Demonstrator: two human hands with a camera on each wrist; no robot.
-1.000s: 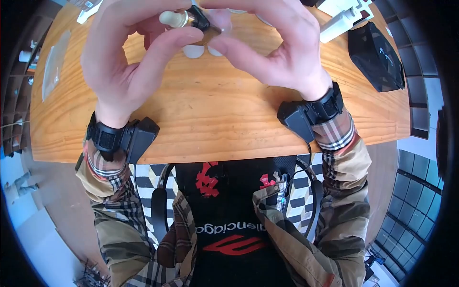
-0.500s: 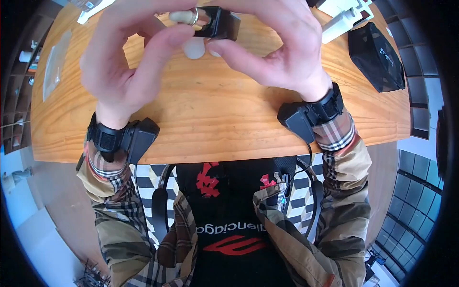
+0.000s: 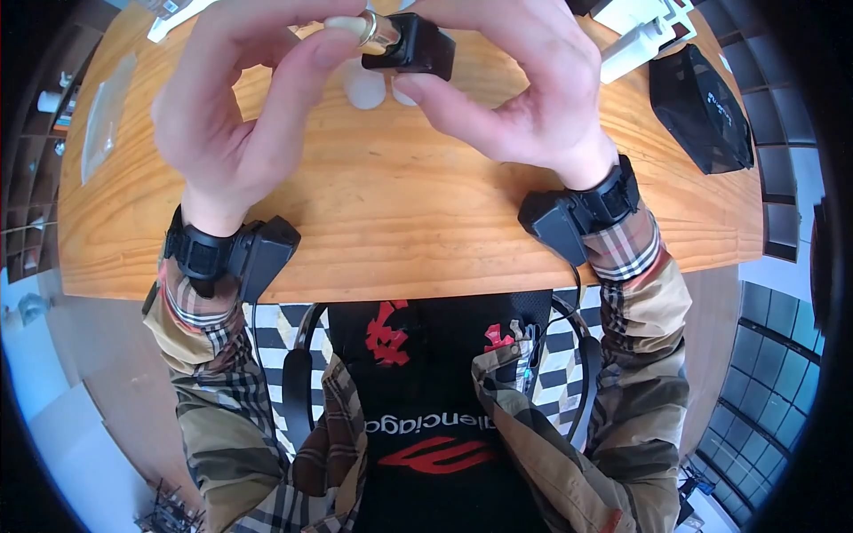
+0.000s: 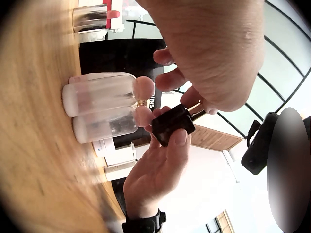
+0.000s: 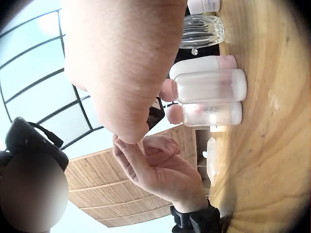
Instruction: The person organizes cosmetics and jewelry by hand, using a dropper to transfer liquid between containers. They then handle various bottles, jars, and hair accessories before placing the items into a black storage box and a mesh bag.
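Note:
A small, glossy black square dropper bottle (image 3: pixel 428 49) is held between both hands at the top of the head view. It lies nearly sideways, its gold collar (image 3: pixel 382 33) and cream rubber bulb (image 3: pixel 345 24) pointing left. My left hand (image 3: pixel 233 124) pinches the dropper top between thumb and fingers. With thumb and fingers, my right hand (image 3: pixel 524 93) grips the black body. In the left wrist view the bottle (image 4: pixel 171 124) is up off the table, in front of two frosted bottles (image 4: pixel 99 94) with round pink caps. Fingers partly hide it in the right wrist view.
Wooden table (image 3: pixel 400 213) beneath, its front edge near the body. At right lie a black pouch (image 3: pixel 700 108) and a white tube (image 3: pixel 633 49); a clear plastic packet (image 3: pixel 105 115) is at left. A ribbed glass bottle (image 5: pixel 203 31) stands beyond the frosted bottles.
The bottle has turned from a tilted pose to nearly sideways, its black body now clearly visible further right. More of the gold collar shows. Both hands stay almost in place.

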